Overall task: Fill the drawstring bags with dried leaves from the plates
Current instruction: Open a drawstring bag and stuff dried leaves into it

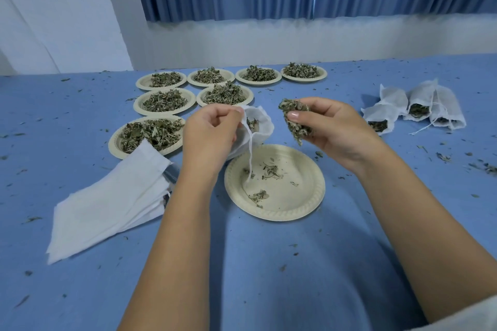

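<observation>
Bag filling at mid-bench, both grips occupied.
The left grip (212, 130) pinches the rim of an open drawstring bag (262, 126), held over the far rim of a nearly bare plate (298, 196). The right grip (332, 127) is curled round a clump of dried leaves (294, 122), just beside the bag mouth. Seven full plates (138, 109) sit toward the far left edge, flat empty bags (113, 201) near left, filled bags (419, 105) far right.

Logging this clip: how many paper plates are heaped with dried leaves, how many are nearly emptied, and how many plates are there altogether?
Plates heaped with leaves: 7
Nearly empty plate: 1
Total: 8
</observation>
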`<control>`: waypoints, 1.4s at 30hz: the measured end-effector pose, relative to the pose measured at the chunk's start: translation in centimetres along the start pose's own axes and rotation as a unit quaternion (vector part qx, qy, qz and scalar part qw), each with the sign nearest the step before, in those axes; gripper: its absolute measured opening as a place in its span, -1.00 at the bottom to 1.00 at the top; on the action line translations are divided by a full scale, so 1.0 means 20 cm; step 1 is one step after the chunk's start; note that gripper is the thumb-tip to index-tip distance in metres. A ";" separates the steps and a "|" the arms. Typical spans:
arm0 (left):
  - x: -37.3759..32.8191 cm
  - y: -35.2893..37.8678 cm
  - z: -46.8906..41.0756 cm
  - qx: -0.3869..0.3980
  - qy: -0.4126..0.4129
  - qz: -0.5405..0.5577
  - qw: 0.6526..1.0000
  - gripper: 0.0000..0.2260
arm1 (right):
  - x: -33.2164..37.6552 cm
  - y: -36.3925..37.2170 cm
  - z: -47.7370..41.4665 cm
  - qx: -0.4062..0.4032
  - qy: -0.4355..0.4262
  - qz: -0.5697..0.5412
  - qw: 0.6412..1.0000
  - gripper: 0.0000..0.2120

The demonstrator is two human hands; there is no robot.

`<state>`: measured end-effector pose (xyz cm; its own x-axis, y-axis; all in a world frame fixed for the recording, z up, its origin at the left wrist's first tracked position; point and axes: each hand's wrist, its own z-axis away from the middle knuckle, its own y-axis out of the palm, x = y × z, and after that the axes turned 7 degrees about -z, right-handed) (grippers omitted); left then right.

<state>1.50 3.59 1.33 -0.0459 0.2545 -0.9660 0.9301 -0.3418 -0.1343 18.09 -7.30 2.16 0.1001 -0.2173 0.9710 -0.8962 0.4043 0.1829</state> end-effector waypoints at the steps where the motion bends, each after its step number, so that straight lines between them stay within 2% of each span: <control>1: 0.01 0.01 0.00 0.007 -0.003 0.002 1.000 -0.86 | 0.00 0.00 0.00 -0.001 -0.004 -0.010 1.000 -0.68; 5: 0.01 0.07 0.01 0.020 0.035 -0.040 0.998 -0.81 | 0.00 0.02 0.00 -0.013 -0.007 0.004 1.000 -0.58; 9: 0.01 0.09 0.02 0.027 0.045 -0.047 0.998 -0.85 | -0.01 0.04 0.01 -0.011 -0.010 0.088 0.996 -0.83; 14: 0.01 0.10 0.03 0.042 0.049 -0.041 0.997 -0.88 | -0.03 0.04 0.02 -0.016 -0.018 0.201 0.979 -0.88; 16: 0.02 0.11 0.03 0.052 0.050 -0.051 0.996 -0.88 | -0.05 0.05 0.02 -0.011 -0.027 0.249 0.968 -0.86; 19: 0.02 0.13 0.03 0.069 0.053 -0.072 0.994 -0.86 | -0.07 0.06 0.01 0.000 -0.047 0.358 0.933 -0.85; 21: 0.03 0.15 0.03 0.093 0.047 -0.081 0.991 -0.87 | -0.08 0.07 0.01 0.004 -0.046 0.385 0.922 -0.82; 25: 0.05 0.16 0.04 0.115 0.043 -0.097 0.988 -0.90 | -0.07 0.06 0.01 -0.031 -0.019 0.316 0.948 -0.74; 30: 0.05 0.17 0.05 0.136 0.044 -0.105 0.984 -0.92 | -0.12 0.09 0.00 -0.108 -0.039 0.336 0.935 -0.76; 33: 0.06 0.18 0.05 0.134 0.045 -0.120 0.983 -0.93 | -0.15 0.13 0.01 -0.102 -0.031 0.302 0.947 -0.81; 37: 0.07 0.15 0.02 0.111 0.019 -0.072 0.991 -0.88 | -0.12 0.11 0.01 -0.064 -0.008 0.212 0.975 -0.89; 40: 0.07 0.13 0.01 0.091 0.003 -0.051 0.995 -0.87 | -0.09 0.10 0.01 -0.005 0.041 0.138 0.990 -0.81; 42: 0.06 0.12 0.01 0.085 -0.008 -0.036 0.996 -0.88 | -0.09 0.10 0.01 -0.008 0.025 0.127 0.992 -0.79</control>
<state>3.58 2.93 -0.16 -0.1176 0.2702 -0.9556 0.8489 -0.4720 -0.2379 16.07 -6.25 0.67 -0.1058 -0.0626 0.9924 -0.8884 0.4544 -0.0660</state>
